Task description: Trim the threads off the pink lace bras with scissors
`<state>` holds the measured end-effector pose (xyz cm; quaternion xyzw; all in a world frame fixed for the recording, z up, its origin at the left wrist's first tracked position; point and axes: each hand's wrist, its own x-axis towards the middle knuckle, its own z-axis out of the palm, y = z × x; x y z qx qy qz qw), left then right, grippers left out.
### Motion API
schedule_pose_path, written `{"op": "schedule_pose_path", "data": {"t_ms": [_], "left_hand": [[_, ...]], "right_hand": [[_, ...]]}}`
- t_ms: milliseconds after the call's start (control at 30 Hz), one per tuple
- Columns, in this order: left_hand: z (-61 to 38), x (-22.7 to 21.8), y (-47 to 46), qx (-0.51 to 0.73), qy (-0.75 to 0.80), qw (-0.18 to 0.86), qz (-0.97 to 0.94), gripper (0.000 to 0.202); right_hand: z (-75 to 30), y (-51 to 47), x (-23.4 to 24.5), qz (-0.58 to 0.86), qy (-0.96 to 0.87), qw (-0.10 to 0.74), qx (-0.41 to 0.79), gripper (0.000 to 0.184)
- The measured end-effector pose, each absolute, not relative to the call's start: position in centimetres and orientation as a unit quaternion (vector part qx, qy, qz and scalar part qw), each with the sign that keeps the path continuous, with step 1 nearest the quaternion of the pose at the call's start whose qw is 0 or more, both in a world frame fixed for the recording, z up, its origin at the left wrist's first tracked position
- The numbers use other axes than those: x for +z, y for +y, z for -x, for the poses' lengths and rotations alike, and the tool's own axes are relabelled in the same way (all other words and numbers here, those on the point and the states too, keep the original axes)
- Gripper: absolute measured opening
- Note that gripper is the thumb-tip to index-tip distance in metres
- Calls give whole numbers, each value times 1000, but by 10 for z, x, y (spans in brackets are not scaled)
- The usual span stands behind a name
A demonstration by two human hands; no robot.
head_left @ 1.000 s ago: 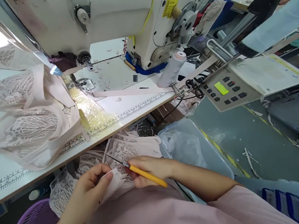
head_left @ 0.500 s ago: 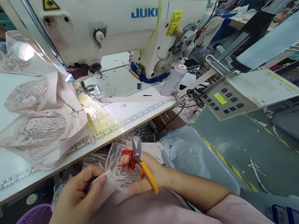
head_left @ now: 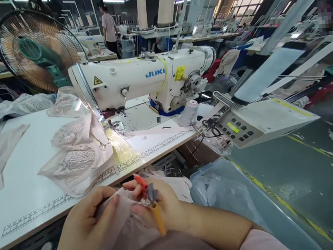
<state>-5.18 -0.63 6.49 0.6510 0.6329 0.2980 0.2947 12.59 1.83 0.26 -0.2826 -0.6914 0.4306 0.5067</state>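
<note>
My left hand (head_left: 86, 223) pinches the edge of a pale pink lace garment (head_left: 124, 212) between thumb and fingers, low in front of my body. Close on its right, my right hand (head_left: 171, 198) has a pair of scissors (head_left: 158, 221) with one red and one orange handle lodged in it. The blades lie back across the palm, and the right fingertips touch the garment. Part of the cloth is hidden behind both hands. On the table lies a pale pink lace bra (head_left: 76, 162), beside the needle area of the white sewing machine (head_left: 136, 83).
A ruler strip (head_left: 154, 151) runs along the table's front edge. A pale band (head_left: 158, 131) leads to the machine past a thread cone (head_left: 188, 113). The control box (head_left: 238, 128) juts out right, above a clear plastic bin (head_left: 232, 181). A large fan (head_left: 39, 50) stands behind.
The view has tilted up, bringing the fan and the room behind into sight. My right hand has come closer to my left at the cloth, and the scissors have turned in it.
</note>
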Motion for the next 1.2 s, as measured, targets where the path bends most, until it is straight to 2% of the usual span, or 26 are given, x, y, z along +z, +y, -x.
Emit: {"op": "schedule_pose_path", "data": {"t_ms": [67,233,367,467,567,700,867,1000,1200], "left_hand": [[52,71,-8,301,634,300,-647,26],[60,95,-10,293,611,328,-658,34],[58,116,-19,321,578,403,-632,36],[45,117,-32,372,580,468,-554,36],[28,97,-41,426,578,524,-458,37],[12,45,-42,468,572,563,-369,36],[11,-9,-39,450,578,605,-311,34],[15,-22,-34,418,581,622,-316,37],[9,-18,-26,423,588,622,-297,33]], "right_hand": [[-124,20,9,293,-713,490,407,13],[-128,20,45,293,-733,475,388,21],[-140,13,81,263,-728,452,444,17],[-149,5,94,266,-748,425,435,17],[-155,1,84,307,-763,396,409,18],[-158,-3,40,395,-736,348,426,22],[-161,-8,-10,456,-670,333,483,26],[-165,-5,-19,461,-645,324,517,30],[-169,6,-18,470,-616,316,548,31]]}}
